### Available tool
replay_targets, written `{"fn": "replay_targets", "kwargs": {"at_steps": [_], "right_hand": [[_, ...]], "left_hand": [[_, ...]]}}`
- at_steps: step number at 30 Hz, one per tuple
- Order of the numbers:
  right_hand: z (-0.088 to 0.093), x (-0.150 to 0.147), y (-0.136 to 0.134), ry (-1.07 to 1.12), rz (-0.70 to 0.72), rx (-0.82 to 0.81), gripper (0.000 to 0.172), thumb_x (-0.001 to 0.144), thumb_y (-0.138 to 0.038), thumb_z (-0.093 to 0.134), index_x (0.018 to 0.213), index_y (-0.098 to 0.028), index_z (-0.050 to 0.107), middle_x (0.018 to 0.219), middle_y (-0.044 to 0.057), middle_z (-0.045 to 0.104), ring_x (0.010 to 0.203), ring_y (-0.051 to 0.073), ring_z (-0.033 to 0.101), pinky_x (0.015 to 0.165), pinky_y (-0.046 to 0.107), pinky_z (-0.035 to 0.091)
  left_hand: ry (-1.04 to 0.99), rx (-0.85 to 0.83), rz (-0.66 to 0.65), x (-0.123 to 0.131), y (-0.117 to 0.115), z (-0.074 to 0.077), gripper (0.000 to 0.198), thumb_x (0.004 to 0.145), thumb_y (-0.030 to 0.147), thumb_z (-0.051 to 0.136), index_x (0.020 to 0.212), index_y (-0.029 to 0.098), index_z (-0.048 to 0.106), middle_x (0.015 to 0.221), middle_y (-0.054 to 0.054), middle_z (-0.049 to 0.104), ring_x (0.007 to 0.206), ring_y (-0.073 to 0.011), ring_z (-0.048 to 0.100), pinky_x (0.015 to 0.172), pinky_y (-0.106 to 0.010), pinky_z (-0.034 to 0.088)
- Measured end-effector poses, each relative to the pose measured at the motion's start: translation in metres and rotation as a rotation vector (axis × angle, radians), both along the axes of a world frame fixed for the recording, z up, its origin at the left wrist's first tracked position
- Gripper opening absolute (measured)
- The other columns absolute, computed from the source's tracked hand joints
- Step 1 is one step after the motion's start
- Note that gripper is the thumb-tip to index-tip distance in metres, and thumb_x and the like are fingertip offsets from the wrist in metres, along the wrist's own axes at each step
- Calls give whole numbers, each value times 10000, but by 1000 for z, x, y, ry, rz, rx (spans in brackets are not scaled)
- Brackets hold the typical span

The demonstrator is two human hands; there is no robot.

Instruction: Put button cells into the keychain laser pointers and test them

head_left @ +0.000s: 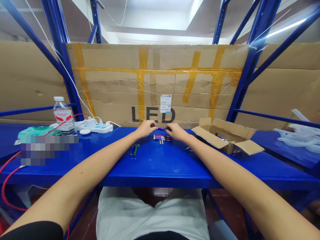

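At the far middle of the blue table (160, 166), my left hand (147, 128) and my right hand (176, 131) pinch opposite ends of a slim blue metallic tube (161, 129). The tube lies level between my fingertips; its exact kind is too small to tell. Just below my right hand, red and blue metallic tubes (160, 137) lie stacked side by side, with small silver pieces (161, 142) in front. A green tube (136, 150) and a blue tube (132, 150) lie nearer me on the left. By my right forearm are small dark shiny pieces (187, 148), partly hidden.
An opened cardboard box (225, 135) with a few items inside stands on the right. On the left are a water bottle (64, 116), a white power strip (100, 128), a teal package (37, 132) and red cables (10, 173). Taped cardboard (112, 90) rises behind the table.
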State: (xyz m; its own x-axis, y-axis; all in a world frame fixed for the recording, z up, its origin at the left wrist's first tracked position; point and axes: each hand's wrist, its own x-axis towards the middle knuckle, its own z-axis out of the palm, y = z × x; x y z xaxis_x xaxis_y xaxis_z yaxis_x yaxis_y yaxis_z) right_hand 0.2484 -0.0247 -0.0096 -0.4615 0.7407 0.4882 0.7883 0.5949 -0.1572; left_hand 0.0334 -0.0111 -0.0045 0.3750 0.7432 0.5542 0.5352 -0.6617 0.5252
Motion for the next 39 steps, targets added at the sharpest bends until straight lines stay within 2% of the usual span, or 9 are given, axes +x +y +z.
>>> {"fn": "replay_targets", "kwargs": {"at_steps": [6, 12, 18, 27, 39], "right_hand": [[-7, -5, 20, -82, -18, -36, 170, 887, -142, 501, 820, -138, 657, 819, 92, 686, 715, 172, 560, 649, 259, 367], [-16, -2, 30, -85, -47, -79, 129, 853, -137, 544, 809, -154, 664, 828, 91, 695, 724, 177, 573, 632, 254, 365], [-18, 2, 31, -70, -56, -126, 106, 836, -169, 590, 769, -164, 673, 821, 93, 707, 731, 184, 597, 633, 258, 374], [-18, -2, 27, -72, -54, -176, 148, 839, -163, 564, 782, -167, 700, 834, 96, 727, 745, 192, 622, 632, 257, 388], [-14, 1, 23, -90, -42, -212, 196, 846, -144, 532, 888, -158, 723, 930, 85, 742, 846, 191, 649, 692, 233, 411]], "left_hand": [[68, -136, -31, -2, 30, 0, 46, 645, 156, 717, 634, 193, 692, 634, -22, 666, 645, -170, 567, 658, -277, 421], [150, -264, -2, 9, 43, -6, 91, 629, 111, 697, 573, 183, 693, 504, -11, 615, 507, -152, 523, 608, -292, 439], [194, -331, -2, 12, 47, -13, 59, 625, 121, 706, 595, 169, 721, 521, -18, 623, 488, -143, 500, 578, -292, 422], [245, -435, -3, 6, 49, -9, 42, 612, 154, 684, 616, 160, 725, 530, -25, 618, 500, -136, 500, 513, -263, 383], [331, -438, -56, 4, 45, -5, 248, 649, 254, 701, 845, 114, 760, 655, -30, 647, 591, -122, 490, 588, -263, 374]]}}
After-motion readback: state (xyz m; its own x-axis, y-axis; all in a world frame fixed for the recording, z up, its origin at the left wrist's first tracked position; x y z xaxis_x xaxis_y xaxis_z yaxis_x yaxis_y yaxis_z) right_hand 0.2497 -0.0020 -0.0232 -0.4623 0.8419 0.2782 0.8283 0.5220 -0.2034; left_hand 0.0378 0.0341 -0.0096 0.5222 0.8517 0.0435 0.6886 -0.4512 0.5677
